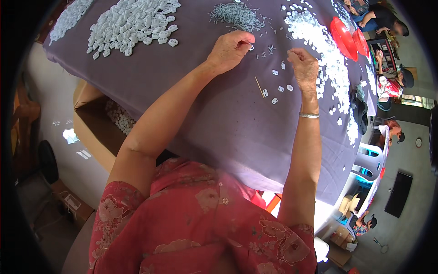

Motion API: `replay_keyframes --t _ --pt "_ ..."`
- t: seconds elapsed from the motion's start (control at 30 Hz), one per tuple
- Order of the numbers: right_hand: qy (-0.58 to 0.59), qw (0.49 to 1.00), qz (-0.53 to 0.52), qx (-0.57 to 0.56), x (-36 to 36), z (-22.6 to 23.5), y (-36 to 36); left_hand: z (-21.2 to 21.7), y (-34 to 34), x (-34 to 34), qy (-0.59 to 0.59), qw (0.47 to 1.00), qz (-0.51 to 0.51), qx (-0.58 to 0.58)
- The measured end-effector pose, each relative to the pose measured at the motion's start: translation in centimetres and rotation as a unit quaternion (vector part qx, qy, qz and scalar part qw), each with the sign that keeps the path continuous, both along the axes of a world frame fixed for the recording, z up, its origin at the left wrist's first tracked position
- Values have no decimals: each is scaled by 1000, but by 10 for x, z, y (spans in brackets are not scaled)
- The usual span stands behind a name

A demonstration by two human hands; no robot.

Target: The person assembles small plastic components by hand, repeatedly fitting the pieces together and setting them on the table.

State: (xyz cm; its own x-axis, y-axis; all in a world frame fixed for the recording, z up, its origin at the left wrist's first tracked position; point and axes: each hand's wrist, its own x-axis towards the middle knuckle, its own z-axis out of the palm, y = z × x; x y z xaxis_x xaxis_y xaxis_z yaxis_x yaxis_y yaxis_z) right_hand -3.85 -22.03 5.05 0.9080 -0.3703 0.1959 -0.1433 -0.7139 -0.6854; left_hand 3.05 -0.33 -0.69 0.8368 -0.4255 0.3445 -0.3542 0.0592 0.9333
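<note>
Left hand curled over the purple-covered tabletop, fingers pressed together and pinching a small white plastic piece at the fingertips. Right hand loosely fisted just to the right, fingers bent inward toward the palm; contents, if any, hidden, so cannot tell what is pinched. Silver bracelet on the right wrist.

Between and below the two hands, a few loose white pieces scattered on the cloth, with a thin wooden stick lying beside them. Beyond the left hand, a heap of small grey metal pins, some strays trailing toward the fingers. At far left, a large heap of white oval parts; along the right, a long band of smaller white parts. Red plastic bowls near the far right edge of the tabletop.

Left of the tabletop, lower down, an open cardboard box holding more white parts. Other people seated in the background at right.
</note>
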Motion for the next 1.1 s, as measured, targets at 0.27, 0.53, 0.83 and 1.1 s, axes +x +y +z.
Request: replay_keyframes --t 0.27,0.53,0.83,1.1 --pt "1 994 101 47 7 -14 14 -1 -1 1 -5 1000 7 -16" --pt "26 987 159 4 7 -6 36 -1 -2 1 4 1000 16 -12" --pt "85 993 77 -41 13 -3 49 -4 -3 2 3 1000 17 -12" --pt "73 995 65 -7 9 -9 37 -3 -4 2 -6 1000 23 0"
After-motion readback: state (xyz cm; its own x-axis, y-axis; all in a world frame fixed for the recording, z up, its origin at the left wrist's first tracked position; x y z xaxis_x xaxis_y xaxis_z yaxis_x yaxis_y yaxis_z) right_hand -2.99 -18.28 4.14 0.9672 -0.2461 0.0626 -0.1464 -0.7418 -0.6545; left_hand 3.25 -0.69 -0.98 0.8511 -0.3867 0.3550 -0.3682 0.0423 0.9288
